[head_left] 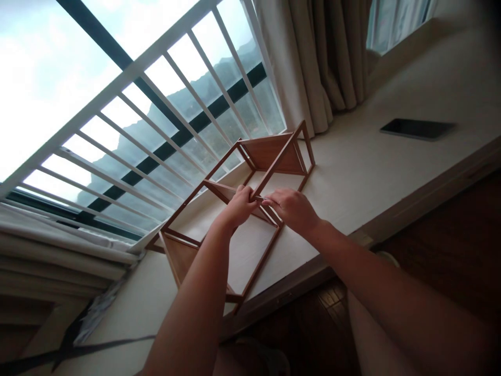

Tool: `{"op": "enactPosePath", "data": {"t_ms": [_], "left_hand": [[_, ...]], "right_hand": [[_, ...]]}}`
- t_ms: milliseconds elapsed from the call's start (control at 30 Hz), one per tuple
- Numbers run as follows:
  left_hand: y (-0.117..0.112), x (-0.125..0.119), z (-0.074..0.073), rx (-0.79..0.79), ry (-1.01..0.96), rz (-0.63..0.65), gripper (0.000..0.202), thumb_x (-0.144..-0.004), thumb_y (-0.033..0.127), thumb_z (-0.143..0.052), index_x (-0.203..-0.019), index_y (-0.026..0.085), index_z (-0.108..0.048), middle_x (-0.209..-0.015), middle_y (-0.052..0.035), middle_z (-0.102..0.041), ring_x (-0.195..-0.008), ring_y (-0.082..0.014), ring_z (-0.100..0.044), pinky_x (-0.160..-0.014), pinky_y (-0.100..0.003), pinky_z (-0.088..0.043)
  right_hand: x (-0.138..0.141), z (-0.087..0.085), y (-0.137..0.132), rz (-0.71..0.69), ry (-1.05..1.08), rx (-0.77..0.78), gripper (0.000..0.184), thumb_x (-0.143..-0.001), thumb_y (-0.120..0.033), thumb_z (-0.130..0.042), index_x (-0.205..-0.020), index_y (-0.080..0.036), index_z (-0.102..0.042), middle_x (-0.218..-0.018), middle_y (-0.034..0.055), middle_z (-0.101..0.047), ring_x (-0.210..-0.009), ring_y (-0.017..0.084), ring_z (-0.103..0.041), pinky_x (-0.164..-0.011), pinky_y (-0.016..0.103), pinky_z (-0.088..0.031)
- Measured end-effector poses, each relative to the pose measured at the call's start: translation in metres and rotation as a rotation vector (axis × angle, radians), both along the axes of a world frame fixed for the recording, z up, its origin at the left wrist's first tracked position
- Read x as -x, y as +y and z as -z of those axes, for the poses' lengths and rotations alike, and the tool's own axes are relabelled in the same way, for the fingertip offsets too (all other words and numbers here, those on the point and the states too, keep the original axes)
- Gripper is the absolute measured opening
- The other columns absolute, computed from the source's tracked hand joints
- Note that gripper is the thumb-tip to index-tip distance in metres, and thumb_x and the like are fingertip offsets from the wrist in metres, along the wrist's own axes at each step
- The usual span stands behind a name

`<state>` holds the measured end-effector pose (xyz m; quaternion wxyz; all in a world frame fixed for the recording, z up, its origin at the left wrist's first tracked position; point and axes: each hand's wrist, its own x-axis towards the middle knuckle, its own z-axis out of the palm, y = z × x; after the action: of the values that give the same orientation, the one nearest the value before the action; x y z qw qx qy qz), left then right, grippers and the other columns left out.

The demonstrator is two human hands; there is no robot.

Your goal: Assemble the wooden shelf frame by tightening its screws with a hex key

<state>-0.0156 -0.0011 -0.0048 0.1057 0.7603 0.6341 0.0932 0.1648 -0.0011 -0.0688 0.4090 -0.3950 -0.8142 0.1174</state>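
A small wooden shelf rack [270, 152] with reddish-brown rails and several panels lies on its side on the pale window ledge. My left hand [239, 204] is closed around an upper rail, near the joint with the middle panel. Beside it, my right hand [293, 208] is closed in a pinch on a small thin metal tool [260, 198], which points at the rail by my left fingers. Fingers cover most of the tool, so its exact kind is unclear. The joint itself is partly hidden by my left hand.
A dark phone [417, 128] lies on the ledge [344, 172] at the right. White window bars [219, 86] and a beige curtain [313, 62] stand behind the rack. Another gathered curtain [58, 256] hangs at the left. The ledge's front edge drops to a dark wooden floor [442, 235].
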Motion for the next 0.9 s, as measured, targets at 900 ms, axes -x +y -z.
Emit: {"op": "enactPosePath", "data": {"t_ms": [900], "left_hand": [[-0.001,-0.002,0.007,0.015,0.079,-0.079,0.024,-0.082,0.032,-0.055,-0.101,0.018,-0.055,-0.115,-0.0094,-0.051,-0.101,-0.0254,-0.059,-0.09,-0.036,-0.048]], "right_hand": [[0.012,-0.041,0.001,-0.283,0.107,0.894,0.048,-0.097,-0.042,-0.027,-0.053,-0.023,-0.024,-0.046,-0.0062,-0.021,-0.042,0.01,-0.022,-0.043,0.024,-0.023]]}}
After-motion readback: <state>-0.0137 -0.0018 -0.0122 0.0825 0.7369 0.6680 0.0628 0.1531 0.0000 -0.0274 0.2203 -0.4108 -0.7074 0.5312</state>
